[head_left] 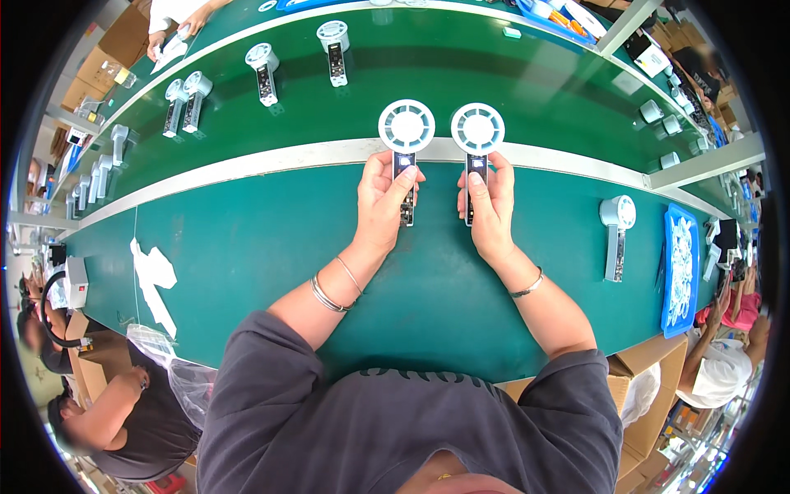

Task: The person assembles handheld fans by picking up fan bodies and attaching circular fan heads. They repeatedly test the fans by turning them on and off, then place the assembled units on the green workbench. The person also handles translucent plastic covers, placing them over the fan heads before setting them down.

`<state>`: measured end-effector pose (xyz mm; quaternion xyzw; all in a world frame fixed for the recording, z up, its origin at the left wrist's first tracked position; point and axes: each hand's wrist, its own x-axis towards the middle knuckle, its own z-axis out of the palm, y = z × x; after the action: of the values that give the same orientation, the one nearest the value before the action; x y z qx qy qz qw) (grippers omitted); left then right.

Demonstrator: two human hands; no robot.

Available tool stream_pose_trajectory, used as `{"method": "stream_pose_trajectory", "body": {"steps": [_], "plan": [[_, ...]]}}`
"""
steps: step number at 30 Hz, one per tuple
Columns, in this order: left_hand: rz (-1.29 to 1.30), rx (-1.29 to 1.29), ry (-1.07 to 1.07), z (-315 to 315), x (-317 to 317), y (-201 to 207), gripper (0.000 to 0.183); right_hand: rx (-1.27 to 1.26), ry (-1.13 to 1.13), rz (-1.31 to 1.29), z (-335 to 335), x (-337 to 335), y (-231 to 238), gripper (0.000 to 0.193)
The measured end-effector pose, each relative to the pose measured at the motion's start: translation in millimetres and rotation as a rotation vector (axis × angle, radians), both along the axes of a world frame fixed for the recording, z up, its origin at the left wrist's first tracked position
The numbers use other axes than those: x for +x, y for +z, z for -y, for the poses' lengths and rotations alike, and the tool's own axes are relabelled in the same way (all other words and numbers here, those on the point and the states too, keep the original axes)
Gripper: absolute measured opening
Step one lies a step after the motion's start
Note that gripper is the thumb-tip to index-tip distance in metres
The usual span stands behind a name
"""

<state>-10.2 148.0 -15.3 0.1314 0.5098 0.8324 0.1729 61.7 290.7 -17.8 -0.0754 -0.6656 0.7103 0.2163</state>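
Observation:
Upright in my left hand (381,206) is a handheld fan (406,128) with a round white slotted head. My right hand (491,216) grips a second handheld fan (478,129) of the same kind, a short gap to the right. Both handles show a dark strip with a small lit display near the top, and each thumb lies over the front just below it. The fingers wrap behind the handles, partly hidden. Off to the right, a third fan (615,235) lies on the green bench (444,305), its circuit board exposed along the handle.
Several more fans (262,74) rest on the green surface beyond the white rail (280,159). A blue tray (680,272) of small white parts sits at right. White material (154,284) lies at left. Cardboard boxes (650,395) flank the bench; other people work around it.

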Motion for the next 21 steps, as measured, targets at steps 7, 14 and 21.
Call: {"method": "stream_pose_trajectory", "body": {"steps": [7, 14, 21], "plan": [[-0.004, 0.003, 0.014, -1.8, 0.2, 0.8, 0.032, -0.053, 0.006, 0.029, -0.3, -1.9, 3.3, 0.041], [0.044, 0.046, 0.018, -3.6, -0.7, 0.1, 0.029, -0.088, 0.001, 0.051, -2.8, -1.4, 6.3, 0.042], [0.028, 0.024, 0.009, -6.3, 0.3, 1.4, 0.028, -0.059, -0.021, 0.079, -4.3, -0.1, 6.1, 0.04]]}}
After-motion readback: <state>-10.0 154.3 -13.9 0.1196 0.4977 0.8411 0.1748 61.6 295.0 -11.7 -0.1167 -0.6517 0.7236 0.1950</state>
